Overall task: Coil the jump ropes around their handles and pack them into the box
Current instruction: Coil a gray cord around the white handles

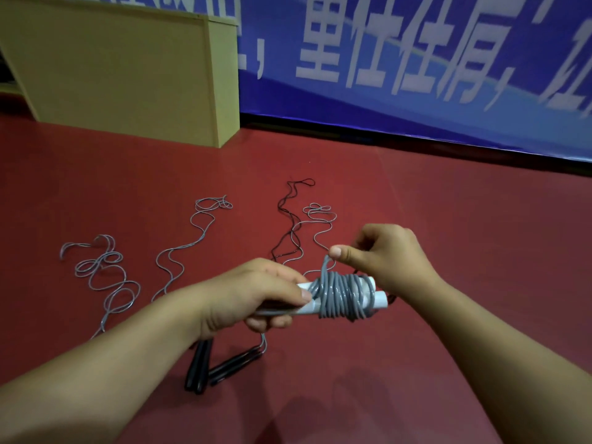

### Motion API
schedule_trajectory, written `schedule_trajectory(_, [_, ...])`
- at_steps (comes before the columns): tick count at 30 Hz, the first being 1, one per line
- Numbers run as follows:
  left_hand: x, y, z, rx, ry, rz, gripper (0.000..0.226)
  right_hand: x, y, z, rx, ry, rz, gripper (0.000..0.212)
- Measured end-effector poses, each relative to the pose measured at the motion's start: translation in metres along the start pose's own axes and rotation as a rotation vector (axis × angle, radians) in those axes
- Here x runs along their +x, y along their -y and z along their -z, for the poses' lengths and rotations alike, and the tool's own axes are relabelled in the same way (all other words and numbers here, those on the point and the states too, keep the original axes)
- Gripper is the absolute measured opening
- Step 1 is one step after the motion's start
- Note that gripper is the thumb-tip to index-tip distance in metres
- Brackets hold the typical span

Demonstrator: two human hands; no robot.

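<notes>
At centre frame the left hand (256,293) curls its grip round a pair of white handles (381,298), wound thick with grey rope (342,294). Just above, the right hand (384,254) pinches the rope's loose end between thumb and fingers. Loose grey ropes (102,274) and a black rope (288,219) lie on the red floor (448,235) beyond; black handles (221,366) lie lower centre. A yellow box (121,72) stands upper left.
</notes>
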State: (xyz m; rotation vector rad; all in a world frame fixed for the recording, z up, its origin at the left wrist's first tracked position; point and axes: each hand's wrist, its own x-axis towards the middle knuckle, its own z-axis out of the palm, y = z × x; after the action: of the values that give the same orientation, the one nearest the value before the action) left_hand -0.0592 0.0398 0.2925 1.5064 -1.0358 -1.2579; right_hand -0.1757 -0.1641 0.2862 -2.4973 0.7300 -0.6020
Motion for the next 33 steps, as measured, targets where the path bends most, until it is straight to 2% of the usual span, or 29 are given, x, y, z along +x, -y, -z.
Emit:
schedule_trajectory(2, [-0.002,-0.003,0.0,-0.091,-0.049,-0.008,0.02,-0.002,-0.004,-0.002,-0.008,0.08,0.027,0.054])
schedule_trajectory(4, [-0.002,-0.006,0.0,-0.193,-0.127,-0.026,0.016,-0.004,-0.002,-0.007,-0.052,0.139,0.105,0.025])
schedule_trajectory(5, [-0.002,-0.008,0.0,-0.254,-0.182,-0.028,0.014,-0.006,0.001,-0.01,-0.065,0.165,0.127,0.022])
schedule_trajectory(8, [0.003,-0.007,0.003,-0.39,-0.372,-0.013,0.014,-0.017,0.018,-0.019,-0.095,0.24,0.124,0.04])
schedule_trajectory(11, [0.007,-0.006,0.008,-0.419,-0.535,-0.036,0.016,-0.026,0.032,-0.025,-0.066,0.271,0.181,0.031])
schedule_trajectory(13, [0.008,-0.006,0.011,-0.409,-0.607,-0.056,0.016,-0.03,0.039,-0.026,-0.035,0.315,0.188,0.019])
schedule_trajectory(19, [0.011,0.004,0.024,-0.292,-0.77,-0.085,0.011,-0.032,0.051,-0.025,0.122,0.361,0.053,0.009])
schedule_trajectory(25, [0.016,0.02,0.036,-0.188,-0.849,-0.084,0.013,-0.029,0.048,-0.023,0.332,0.464,-0.051,0.017])
schedule_trajectory(30, [0.019,0.027,0.037,-0.036,-0.895,-0.111,0.007,-0.032,0.052,-0.018,0.583,0.565,-0.077,0.01])
schedule_trajectory(33, [0.019,0.031,0.039,0.039,-0.932,-0.116,0.003,-0.034,0.052,-0.018,0.673,0.62,-0.102,0.014])
